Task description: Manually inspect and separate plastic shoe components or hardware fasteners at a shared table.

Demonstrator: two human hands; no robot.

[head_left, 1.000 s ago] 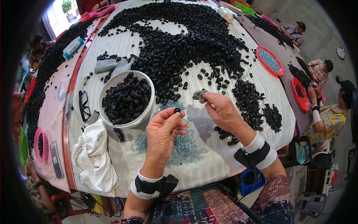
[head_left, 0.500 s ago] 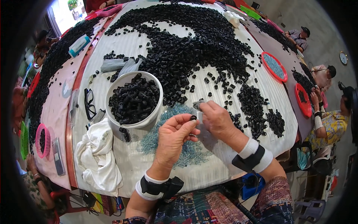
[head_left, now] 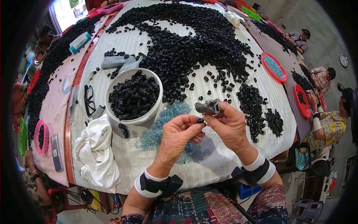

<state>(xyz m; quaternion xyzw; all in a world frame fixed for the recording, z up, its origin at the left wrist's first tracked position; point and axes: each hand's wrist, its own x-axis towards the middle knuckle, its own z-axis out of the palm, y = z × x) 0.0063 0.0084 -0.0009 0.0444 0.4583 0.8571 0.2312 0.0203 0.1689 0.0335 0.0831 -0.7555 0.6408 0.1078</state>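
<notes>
Between the thumb and fingers of my left hand (head_left: 174, 136) is a small black plastic cap (head_left: 200, 120). My right hand (head_left: 234, 128) meets it from the right, thumb and fingertips pinched together at the cap. Whatever those fingertips hold is too small to make out. A worn grey fabric finger sleeve (head_left: 208, 107) covers one finger of my right hand and points left above the cap. Below and left of my hands spreads a pile of tiny bluish translucent pieces (head_left: 164, 128). A white bucket (head_left: 160, 89) full of black caps (head_left: 132, 99) stands beyond my left hand.
Black caps (head_left: 186, 52) heap across the white-covered table, with smaller groups (head_left: 251, 108) to the right. Left lie a white cloth (head_left: 93, 153), black glasses (head_left: 89, 100) and grey fabric sleeves (head_left: 113, 62). A red tray (head_left: 285, 76) holds bluish pieces. Other people sit at neighbouring tables.
My right hand has lifted off the table by the bluish pile and turned, bringing its fingertips to the cap. My left hand stays nearly in place, still pinching the cap.
</notes>
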